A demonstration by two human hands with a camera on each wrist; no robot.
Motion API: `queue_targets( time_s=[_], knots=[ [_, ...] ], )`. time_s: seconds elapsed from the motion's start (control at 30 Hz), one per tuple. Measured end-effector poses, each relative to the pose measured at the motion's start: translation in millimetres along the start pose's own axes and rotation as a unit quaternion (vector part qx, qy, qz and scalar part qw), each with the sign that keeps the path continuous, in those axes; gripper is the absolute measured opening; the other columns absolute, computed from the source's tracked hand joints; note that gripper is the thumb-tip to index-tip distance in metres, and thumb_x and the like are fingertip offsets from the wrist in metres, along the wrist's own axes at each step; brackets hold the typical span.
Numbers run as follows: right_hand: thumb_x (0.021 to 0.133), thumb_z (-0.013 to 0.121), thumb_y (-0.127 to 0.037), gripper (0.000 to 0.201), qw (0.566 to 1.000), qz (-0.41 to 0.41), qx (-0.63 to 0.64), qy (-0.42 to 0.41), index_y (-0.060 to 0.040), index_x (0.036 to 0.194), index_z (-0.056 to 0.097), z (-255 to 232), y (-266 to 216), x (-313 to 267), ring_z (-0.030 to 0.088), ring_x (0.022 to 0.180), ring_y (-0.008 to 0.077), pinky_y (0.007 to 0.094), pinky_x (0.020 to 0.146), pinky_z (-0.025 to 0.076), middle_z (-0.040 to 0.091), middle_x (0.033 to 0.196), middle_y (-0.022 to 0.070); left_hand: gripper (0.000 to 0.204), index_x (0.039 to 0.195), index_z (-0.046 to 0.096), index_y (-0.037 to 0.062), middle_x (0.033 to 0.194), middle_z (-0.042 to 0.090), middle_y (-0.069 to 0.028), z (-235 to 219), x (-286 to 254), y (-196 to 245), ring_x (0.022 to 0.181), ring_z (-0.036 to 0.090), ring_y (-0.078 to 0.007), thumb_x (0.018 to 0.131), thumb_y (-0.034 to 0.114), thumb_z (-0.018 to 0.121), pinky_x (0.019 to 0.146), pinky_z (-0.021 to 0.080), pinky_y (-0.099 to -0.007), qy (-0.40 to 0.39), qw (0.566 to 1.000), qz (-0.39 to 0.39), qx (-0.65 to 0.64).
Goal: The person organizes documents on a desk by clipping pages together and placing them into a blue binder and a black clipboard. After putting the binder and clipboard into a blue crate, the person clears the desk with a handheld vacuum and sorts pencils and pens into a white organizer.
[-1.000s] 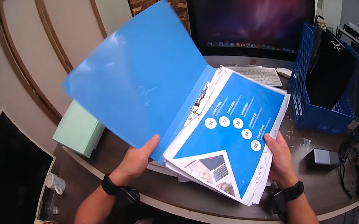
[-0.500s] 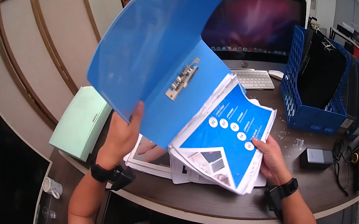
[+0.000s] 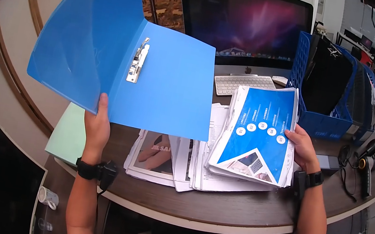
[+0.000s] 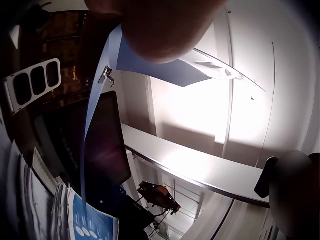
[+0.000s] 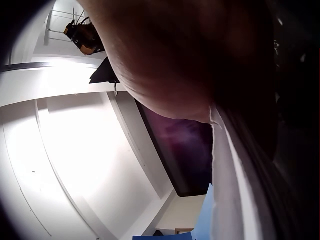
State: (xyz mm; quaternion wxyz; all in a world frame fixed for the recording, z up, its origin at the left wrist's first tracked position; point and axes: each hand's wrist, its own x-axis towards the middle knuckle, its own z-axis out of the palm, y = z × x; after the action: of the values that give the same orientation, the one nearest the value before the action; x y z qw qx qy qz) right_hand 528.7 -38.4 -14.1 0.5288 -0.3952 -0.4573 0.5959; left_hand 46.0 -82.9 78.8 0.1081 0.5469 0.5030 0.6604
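In the head view, the left hand (image 3: 97, 126) grips the lower edge of an open blue folder (image 3: 173, 84) at its spine, thumb on the inner side. A metal clip (image 3: 137, 62) on the folder's inside holds no sheets. The right hand (image 3: 303, 146) holds the right edge of a paper stack (image 3: 268, 111) with a blue printed top sheet, thumb on top. Folder and stack are apart. Beneath them, more papers (image 3: 155, 159) lie on the desk. The right wrist view shows stacked sheet edges (image 5: 227, 175) against the right hand (image 5: 165, 55).
A monitor (image 3: 243, 26), keyboard (image 3: 243, 84) and blue file rack (image 3: 324, 122) stand behind. A black box (image 3: 327, 162), cables and a scanner-like device (image 3: 366, 173) lie at the right. A pale green box (image 3: 67, 133) is at the left, a mug (image 3: 48, 197) lower left.
The left hand has moved the folder left, away from the paper stack, baring its clip. The stack, still in the right hand, has come off the folder and now sits over the loose papers.
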Motion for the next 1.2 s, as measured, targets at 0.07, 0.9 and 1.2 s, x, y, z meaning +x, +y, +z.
queue_targets(
  time_s=[0.07, 0.9, 1.2],
  knots=[
    [0.095, 0.047, -0.004, 0.034, 1.0, 0.011, 0.009, -0.017, 0.0043, 0.127, 0.045, -6, -5, 7, 0.067, 0.092, 0.0189, 0.0319, 0.082, 0.057, 0.063, 0.11, 0.0157, 0.049, 0.134, 0.042, -0.0088, 0.13, 0.052, -0.0156, -5, 2, -16, 0.117, 0.05, -0.0222, 0.101, 0.027, 0.048, 0.1, 0.039, -0.034, 0.004, 1.0, 0.007, -0.002],
    [0.098, 0.034, -0.054, 0.062, 0.962, -0.009, 0.238, -0.133, -0.0073, 0.139, 0.037, 90, -16, -69, 0.057, 0.115, 0.0362, 0.0528, 0.09, 0.052, 0.052, 0.131, 0.018, 0.042, 0.129, 0.053, 0.0049, 0.136, 0.048, -0.0159, 57, -73, -4, 0.124, 0.049, -0.0295, 0.088, -0.004, 0.05, 0.105, 0.038, -0.036, -0.46, 0.886, 0.059, -0.022],
    [0.091, 0.062, -0.015, 0.05, 0.952, 0.146, 0.269, -0.026, 0.0022, 0.133, 0.041, 49, 25, -95, 0.058, 0.111, 0.0257, 0.0401, 0.096, 0.05, 0.055, 0.123, 0.016, 0.045, 0.103, 0.071, 0.0132, 0.126, 0.058, -0.0148, 62, -86, 19, 0.108, 0.056, -0.0341, 0.069, -0.012, 0.055, 0.09, 0.046, -0.0412, -0.414, 0.855, 0.303, 0.073]
  ],
)
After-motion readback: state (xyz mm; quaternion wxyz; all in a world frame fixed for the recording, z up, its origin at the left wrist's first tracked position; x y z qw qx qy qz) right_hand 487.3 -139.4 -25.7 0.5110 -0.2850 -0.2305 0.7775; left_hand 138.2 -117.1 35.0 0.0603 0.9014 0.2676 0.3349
